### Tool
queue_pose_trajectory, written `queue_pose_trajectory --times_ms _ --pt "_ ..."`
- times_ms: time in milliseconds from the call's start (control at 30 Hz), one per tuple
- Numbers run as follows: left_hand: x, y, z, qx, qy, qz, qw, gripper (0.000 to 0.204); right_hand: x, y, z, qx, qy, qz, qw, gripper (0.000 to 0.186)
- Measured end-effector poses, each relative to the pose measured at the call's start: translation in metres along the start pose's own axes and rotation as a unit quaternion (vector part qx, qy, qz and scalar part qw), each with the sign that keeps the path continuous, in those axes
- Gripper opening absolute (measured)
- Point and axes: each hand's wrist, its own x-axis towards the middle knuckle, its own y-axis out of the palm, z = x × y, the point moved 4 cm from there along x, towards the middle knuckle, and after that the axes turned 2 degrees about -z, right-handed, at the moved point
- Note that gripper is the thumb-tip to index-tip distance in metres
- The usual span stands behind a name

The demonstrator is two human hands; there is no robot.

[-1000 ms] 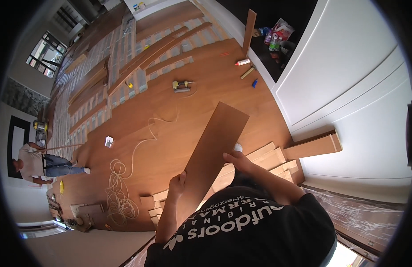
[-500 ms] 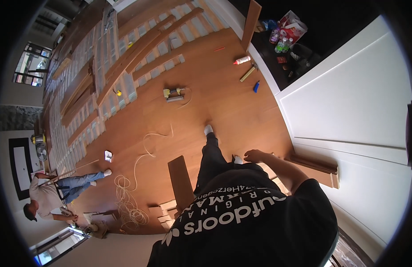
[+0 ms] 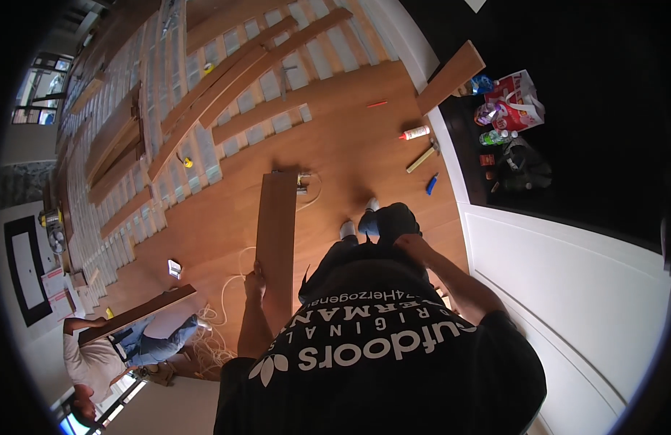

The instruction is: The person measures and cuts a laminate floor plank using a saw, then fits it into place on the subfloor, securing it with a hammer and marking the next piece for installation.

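Note:
A long brown floorboard [image 3: 279, 232] stands out ahead of me at my left side. My left hand [image 3: 256, 281] is closed round its left edge, with the fingers partly behind the board. Beyond the board's far end lies a nail gun [image 3: 302, 185], mostly covered by it, with a pale hose beside it. My right hand [image 3: 414, 248] hangs at my right thigh, away from the board. Its fingers are too small and dark to read, and I see no object in it.
A co-worker [image 3: 96, 355] at left carries another board [image 3: 136, 315] near coiled hose [image 3: 212, 337]. Loose planks [image 3: 227, 94] lie across battens far left. A red-tipped tube [image 3: 415, 133], a hammer [image 3: 422, 158] and a blue tool [image 3: 432, 184] lie by the right wall's edge.
My left hand has come into view gripping the floorboard, which has moved forward and now covers part of the nail gun. My feet have shifted. The co-worker now carries a wide board.

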Motion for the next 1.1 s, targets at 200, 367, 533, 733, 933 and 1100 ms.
queue_pose_trajectory --times_ms 200,367,533,733,933,1100 --pt "0.149 -0.101 -0.292 -0.059 0.086 0.038 0.994 0.102 0.143 -0.1 0.038 0.081 0.028 -0.017 0.996 0.037" --pt "0.234 -0.137 -0.414 -0.039 0.178 -0.048 0.982 0.106 0.223 -0.208 0.077 0.095 0.074 0.031 0.992 0.036" --pt "0.357 -0.147 -0.584 0.027 0.177 0.035 0.983 0.099 0.272 -0.269 0.1 0.111 0.151 0.048 0.981 0.038" --pt "0.527 -0.105 -0.776 0.133 0.257 0.055 0.956 0.089 0.345 -0.277 0.088 0.154 0.168 0.096 0.969 0.035" --pt "0.734 0.074 -0.958 0.166 0.29 0.072 0.94 0.08 0.578 -0.263 -0.018 0.211 0.224 0.028 0.951 0.031" --pt "0.878 0.215 -1.064 0.184 0.34 0.083 0.918 0.081 0.881 -0.325 -0.145 -0.006 0.106 -0.222 0.969 0.038"
